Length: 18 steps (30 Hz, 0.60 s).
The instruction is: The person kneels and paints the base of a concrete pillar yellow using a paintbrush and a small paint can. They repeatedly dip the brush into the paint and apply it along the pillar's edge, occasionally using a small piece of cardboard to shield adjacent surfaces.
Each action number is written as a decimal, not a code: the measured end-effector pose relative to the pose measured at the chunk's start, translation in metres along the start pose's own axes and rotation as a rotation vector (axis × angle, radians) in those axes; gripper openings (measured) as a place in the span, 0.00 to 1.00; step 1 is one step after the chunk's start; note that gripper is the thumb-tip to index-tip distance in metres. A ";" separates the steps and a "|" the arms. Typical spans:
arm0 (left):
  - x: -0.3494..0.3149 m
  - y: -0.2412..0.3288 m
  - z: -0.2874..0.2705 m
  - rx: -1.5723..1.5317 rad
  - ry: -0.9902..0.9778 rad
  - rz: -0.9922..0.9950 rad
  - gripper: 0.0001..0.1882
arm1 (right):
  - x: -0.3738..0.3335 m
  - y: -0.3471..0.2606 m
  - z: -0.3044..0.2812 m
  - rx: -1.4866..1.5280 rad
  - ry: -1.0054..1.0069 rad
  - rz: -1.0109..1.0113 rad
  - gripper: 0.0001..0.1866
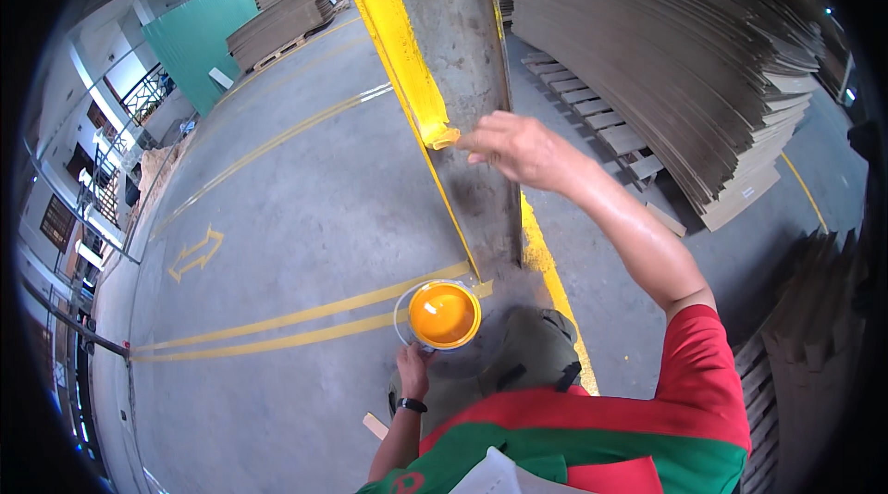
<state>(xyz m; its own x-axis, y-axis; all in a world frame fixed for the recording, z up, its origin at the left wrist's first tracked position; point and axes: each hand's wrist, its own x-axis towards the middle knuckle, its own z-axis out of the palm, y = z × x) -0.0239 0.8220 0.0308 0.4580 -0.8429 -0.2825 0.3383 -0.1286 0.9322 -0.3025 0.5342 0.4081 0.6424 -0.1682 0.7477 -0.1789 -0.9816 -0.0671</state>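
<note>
My right hand [518, 150] is closed around a paintbrush [445, 137], whose yellow-coated bristles press against a grey steel column [453, 41]. Most of the brush handle is hidden by my fingers. Wet yellow paint [398, 27] covers the column's left strip above the brush; below it the face is bare grey metal. Low down, my left hand [414, 371] grips a small round paint bucket [425, 343] by its near side. Orange-yellow paint [444, 312] fills much of the bucket, and its wire handle hangs to the left.
Tall stacks of cardboard sheets [647, 41] stand on a wooden pallet [601, 119] to the right, with more cardboard [819, 309] at the lower right. Yellow double lines [277, 320] and an arrow [196, 253] mark the grey floor. A green partition [199, 41] stands far left.
</note>
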 end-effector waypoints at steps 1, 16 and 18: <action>0.001 -0.006 -0.005 -0.007 -0.004 -0.007 0.12 | 0.008 0.003 -0.005 0.062 -0.052 0.057 0.10; 0.017 -0.091 -0.009 0.005 0.036 -0.126 0.10 | 0.148 0.026 -0.073 0.017 0.758 -0.044 0.14; 0.019 -0.095 -0.014 0.128 -0.027 -0.040 0.11 | 0.127 0.021 -0.058 0.066 0.697 0.047 0.14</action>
<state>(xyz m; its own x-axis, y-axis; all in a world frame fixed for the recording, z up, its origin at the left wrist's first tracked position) -0.0354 0.8250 -0.0660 0.4232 -0.8494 -0.3154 0.2470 -0.2268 0.9421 -0.2673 0.4978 0.5399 0.0033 -0.1350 0.9908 -0.1346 -0.9819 -0.1334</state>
